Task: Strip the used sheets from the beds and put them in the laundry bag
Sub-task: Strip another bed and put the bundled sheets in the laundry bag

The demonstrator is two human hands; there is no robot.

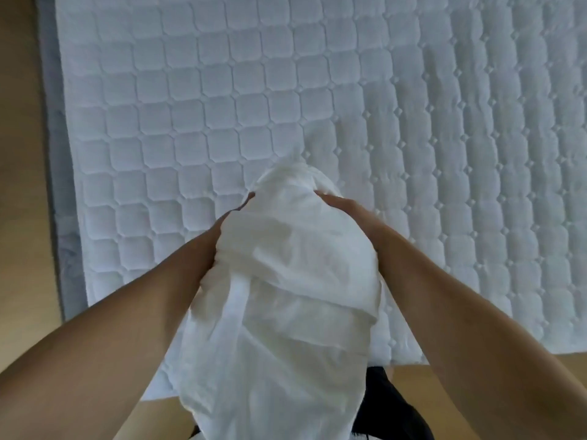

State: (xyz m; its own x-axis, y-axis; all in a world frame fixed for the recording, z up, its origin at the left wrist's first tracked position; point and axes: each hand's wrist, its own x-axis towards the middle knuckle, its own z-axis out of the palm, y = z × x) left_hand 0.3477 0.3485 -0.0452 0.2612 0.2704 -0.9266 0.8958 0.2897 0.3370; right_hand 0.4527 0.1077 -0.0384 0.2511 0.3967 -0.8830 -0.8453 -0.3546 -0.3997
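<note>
The person holds a bundled white sheet against the body over the near edge of the mattress, which lies bare and quilted. The left hand clasps the bundle from its left side, mostly buried in cloth; the right hand curls over the top — fingers pressed into the fabric. No laundry bag is in view. The likely trouble: a loose fold could slip out low down and trail onto the wooden floor — underfoot during the carry.

Soft, even daylight; slight blur
</note>
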